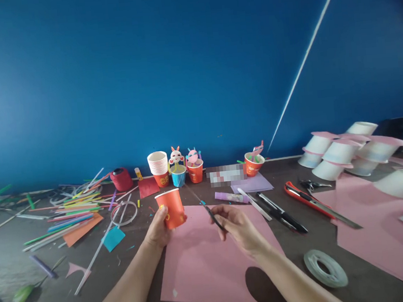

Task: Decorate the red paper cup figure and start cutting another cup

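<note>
An orange-red paper cup (173,209) with yellow print and a white rim is gripped in my left hand (159,228), tilted slightly, above the left edge of a pink paper sheet (213,268). To its right, my right hand (235,226) is closed around a slim tool with a dark handle (214,217). Its thin tip points up and left, towards the space beside the cup; the exact kind of tool is unclear. Cup and tool are apart.
Paper cups (158,164) are stacked by the wall near decorated cups (178,176). Straws (74,206) lie left. Rightward are a glue stick (230,197), marker (282,214), utility knife (316,201), small scissors (313,186), tape roll (326,268) and piled white cups (340,152).
</note>
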### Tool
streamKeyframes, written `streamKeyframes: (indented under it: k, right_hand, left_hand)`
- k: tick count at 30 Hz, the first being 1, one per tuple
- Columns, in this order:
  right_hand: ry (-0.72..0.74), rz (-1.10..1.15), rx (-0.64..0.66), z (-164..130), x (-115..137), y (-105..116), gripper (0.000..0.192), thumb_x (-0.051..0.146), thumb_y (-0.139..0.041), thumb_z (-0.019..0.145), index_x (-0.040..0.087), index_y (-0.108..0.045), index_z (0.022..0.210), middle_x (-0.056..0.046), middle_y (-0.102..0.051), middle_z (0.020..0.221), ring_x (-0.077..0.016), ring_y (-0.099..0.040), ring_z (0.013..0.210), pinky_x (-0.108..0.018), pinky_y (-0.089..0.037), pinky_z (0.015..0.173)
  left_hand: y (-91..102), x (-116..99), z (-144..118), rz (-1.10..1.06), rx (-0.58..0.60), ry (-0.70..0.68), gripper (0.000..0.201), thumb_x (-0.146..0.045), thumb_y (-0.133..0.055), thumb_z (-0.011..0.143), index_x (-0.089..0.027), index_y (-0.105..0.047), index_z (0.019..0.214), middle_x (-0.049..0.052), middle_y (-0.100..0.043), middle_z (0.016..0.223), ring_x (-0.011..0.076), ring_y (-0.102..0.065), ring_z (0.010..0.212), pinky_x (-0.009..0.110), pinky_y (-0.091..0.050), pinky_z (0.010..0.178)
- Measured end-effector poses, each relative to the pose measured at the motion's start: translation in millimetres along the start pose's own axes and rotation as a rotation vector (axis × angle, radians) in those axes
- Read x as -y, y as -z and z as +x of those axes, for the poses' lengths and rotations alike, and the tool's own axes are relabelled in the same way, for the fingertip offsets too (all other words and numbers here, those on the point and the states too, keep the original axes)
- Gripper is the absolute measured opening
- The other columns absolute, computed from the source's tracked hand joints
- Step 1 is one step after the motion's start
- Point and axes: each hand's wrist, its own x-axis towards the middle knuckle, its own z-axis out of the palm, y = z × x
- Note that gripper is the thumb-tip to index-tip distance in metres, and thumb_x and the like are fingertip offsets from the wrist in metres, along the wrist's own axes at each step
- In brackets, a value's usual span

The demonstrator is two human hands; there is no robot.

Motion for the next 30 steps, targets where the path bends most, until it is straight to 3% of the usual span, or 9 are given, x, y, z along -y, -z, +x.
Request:
streamKeyframes:
  k: [4, 7, 10, 16, 21, 24, 30]
  right_hand:
    - [-0.002, -0.047, -0.057, 1.1, 1.7, 1.0, 0.027, 0.040, -0.059, 0.073, 0.014, -0.056, 0.080, 0.001, -0.054, 0.068, -0.0050, -0.046, 0.040, -0.020, -0.038, 0.039]
    - [0.025, -0.029, -0.111, 0.5, 5.2, 0.3, 0.027, 0.041, -0.056, 0.075, 0.015, -0.055, 0.084, 0.001, -0.054, 0.068, -0.0053, -0.047, 0.040, -0.021, -0.038, 0.041]
    - [-0.016, -0.081, -0.097, -0.4, 6.8, -1.3, 0.026, 0.040, -0.059, 0.072, 0.014, -0.055, 0.079, 0.001, -0.053, 0.065, -0.0052, -0.044, 0.038, -0.020, -0.035, 0.037]
    - [0.048, -0.026, -0.106, -1.4, 6.5, -3.4, 0.024, 0.038, -0.056, 0.075, 0.015, -0.055, 0.084, 0.001, -0.054, 0.069, -0.0052, -0.045, 0.041, -0.021, -0.037, 0.040]
    - [0.055, -0.053, -0.195, -1.0, 6.4, -3.8, 0.023, 0.037, -0.055, 0.075, 0.015, -0.055, 0.083, 0.002, -0.052, 0.064, -0.0049, -0.043, 0.039, -0.020, -0.034, 0.039]
    - [0.003, -0.090, -0.155, -1.2, 6.1, -4.7, 0.021, 0.035, -0.056, 0.074, 0.015, -0.056, 0.081, 0.002, -0.053, 0.063, -0.0050, -0.042, 0.038, -0.020, -0.033, 0.037]
    - [0.005, -0.069, -0.124, -1.4, 8.8, -5.6, 0.020, 0.034, -0.055, 0.073, 0.015, -0.056, 0.079, 0.001, -0.052, 0.067, -0.0046, -0.042, 0.038, -0.020, -0.034, 0.037]
  left_hand:
    - [-4.2, -2.3, -1.0, -0.028, 0.023, 0.018, 0.034, -0.033, -0.063, 0.070, -0.011, -0.061, 0.096, 0.011, -0.069, 0.090, 0.0254, -0.063, 0.087, 0.038, -0.049, 0.080]
    - [-9.0, -7.8, -1.8, -0.048, 0.054, 0.023, 0.041, -0.034, -0.053, 0.076, -0.010, -0.056, 0.108, 0.015, -0.064, 0.103, 0.0292, -0.059, 0.098, 0.042, -0.047, 0.083]
    - [-7.1, -8.6, -0.4, -0.067, 0.040, -0.003, 0.047, -0.039, -0.053, 0.076, -0.012, -0.052, 0.114, 0.015, -0.063, 0.106, 0.0291, -0.059, 0.096, 0.044, -0.048, 0.080]
    - [0.8, -1.3, 2.7, -0.015, -0.047, -0.013, 0.031, -0.033, -0.062, 0.071, -0.011, -0.061, 0.093, 0.011, -0.068, 0.087, 0.0253, -0.063, 0.086, 0.041, -0.048, 0.082]
    - [-7.7, -7.7, -0.3, -0.045, 0.004, 0.017, 0.034, -0.032, -0.054, 0.076, -0.010, -0.059, 0.102, 0.013, -0.065, 0.099, 0.0274, -0.060, 0.095, 0.043, -0.047, 0.083]
    - [-9.1, -9.5, -1.0, -0.063, 0.030, 0.012, 0.036, -0.035, -0.052, 0.077, -0.013, -0.057, 0.105, 0.013, -0.064, 0.103, 0.0264, -0.060, 0.093, 0.044, -0.048, 0.080]
    - [-2.7, -3.1, 0.8, -0.036, -0.074, -0.008, 0.018, -0.028, -0.063, 0.071, -0.020, -0.062, 0.087, 0.004, -0.068, 0.093, 0.0196, -0.064, 0.078, 0.040, -0.049, 0.078]
